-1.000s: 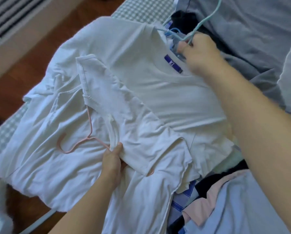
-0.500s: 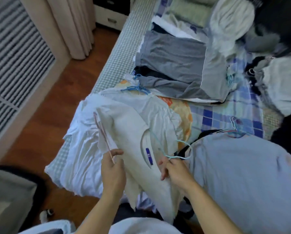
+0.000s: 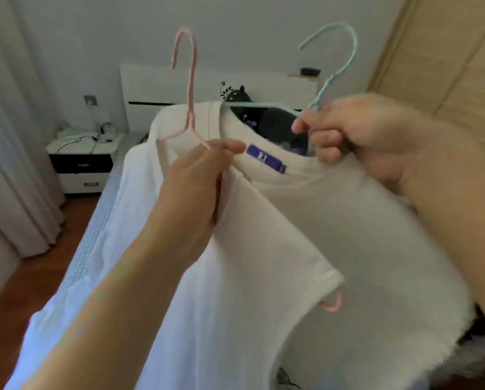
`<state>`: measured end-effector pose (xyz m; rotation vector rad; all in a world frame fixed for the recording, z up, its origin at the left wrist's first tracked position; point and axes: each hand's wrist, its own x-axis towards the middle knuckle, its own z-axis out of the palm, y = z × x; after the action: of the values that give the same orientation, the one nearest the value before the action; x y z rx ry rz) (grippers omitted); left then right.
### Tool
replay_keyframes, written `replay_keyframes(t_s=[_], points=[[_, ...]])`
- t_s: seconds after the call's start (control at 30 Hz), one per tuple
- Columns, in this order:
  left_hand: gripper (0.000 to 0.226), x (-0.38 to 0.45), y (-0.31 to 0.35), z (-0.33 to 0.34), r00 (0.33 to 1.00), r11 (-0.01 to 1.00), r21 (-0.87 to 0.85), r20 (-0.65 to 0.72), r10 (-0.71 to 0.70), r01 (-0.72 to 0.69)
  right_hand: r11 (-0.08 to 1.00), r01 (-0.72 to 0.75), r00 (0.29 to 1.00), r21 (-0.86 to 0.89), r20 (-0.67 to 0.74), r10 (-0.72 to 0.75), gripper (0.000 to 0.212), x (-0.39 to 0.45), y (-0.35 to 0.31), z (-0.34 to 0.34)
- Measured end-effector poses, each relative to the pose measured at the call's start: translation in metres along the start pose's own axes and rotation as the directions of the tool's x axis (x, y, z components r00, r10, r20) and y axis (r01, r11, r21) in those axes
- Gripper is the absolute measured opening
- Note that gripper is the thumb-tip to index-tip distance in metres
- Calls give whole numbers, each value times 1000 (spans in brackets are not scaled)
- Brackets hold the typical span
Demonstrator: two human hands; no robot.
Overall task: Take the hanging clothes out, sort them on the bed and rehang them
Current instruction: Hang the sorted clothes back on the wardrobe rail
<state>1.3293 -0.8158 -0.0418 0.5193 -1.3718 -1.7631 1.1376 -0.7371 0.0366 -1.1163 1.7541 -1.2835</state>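
Two white T-shirts hang in front of me, lifted off the bed. My left hand [image 3: 199,175] grips the pink hanger [image 3: 189,88] below its hook; a white shirt [image 3: 235,291] hangs on it, and the hanger's end [image 3: 332,304] pokes out of a sleeve. My right hand [image 3: 356,136] grips the light blue hanger [image 3: 335,63] at its neck. It carries a cream-white shirt [image 3: 362,243] with a purple label [image 3: 265,157] inside the collar. Both hooks point up.
The bed's checked edge [image 3: 95,235] runs down the left, with wooden floor [image 3: 33,282] beside it. A white headboard [image 3: 165,88] and a nightstand [image 3: 81,161] stand behind. Curtains [image 3: 10,136] hang at the left, a wooden wardrobe panel [image 3: 446,52] at the right.
Both hands have lifted the two hangered white shirts up from the bed to chest height. My view has swung up from the bed toward the headboard and wall.
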Motion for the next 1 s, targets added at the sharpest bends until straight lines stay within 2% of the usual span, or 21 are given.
replay_keyframes(t_s=[0.07,0.2,0.33,0.43,0.47,0.53,0.57,0.67,0.77,0.83,0.93,1.0], points=[[19,-4,33,70,978,996,-73,198,67,-53,998,64,995,25,-81,-62,23,-47,-40,-62],[15,-15,78,205,874,993,-113,480,77,-26,981,194,945,-31,-264,-195,20,-138,-87,-157],[19,-29,105,335,739,992,-101,663,121,-72,943,304,812,-137,-480,-332,15,-220,-120,-236],[29,-45,123,422,633,986,-134,756,165,-97,887,322,714,-330,-531,-457,17,-266,-138,-289],[26,-52,126,449,617,984,-161,767,177,-82,867,307,690,-394,-536,-487,17,-279,-139,-305],[15,-65,117,496,634,979,-205,755,168,-15,854,269,660,-444,-561,-500,16,-300,-128,-336],[14,-71,106,518,643,976,-213,754,137,43,870,256,658,-421,-583,-476,15,-309,-116,-351],[34,-79,57,583,615,926,-213,788,-25,311,906,168,648,-387,-650,-398,18,-328,-64,-393],[28,-71,2,650,589,878,-185,798,-128,442,886,-5,574,-464,-727,-378,34,-329,-13,-450],[29,-59,-29,695,519,875,-140,843,-140,463,876,-97,542,-472,-764,-351,35,-332,7,-495],[28,-41,-63,762,362,872,-98,927,-95,480,839,-215,545,-500,-774,-322,32,-343,24,-567],[29,-35,-86,813,303,856,-109,951,-57,505,846,-260,530,-466,-801,-278,23,-352,34,-615]])
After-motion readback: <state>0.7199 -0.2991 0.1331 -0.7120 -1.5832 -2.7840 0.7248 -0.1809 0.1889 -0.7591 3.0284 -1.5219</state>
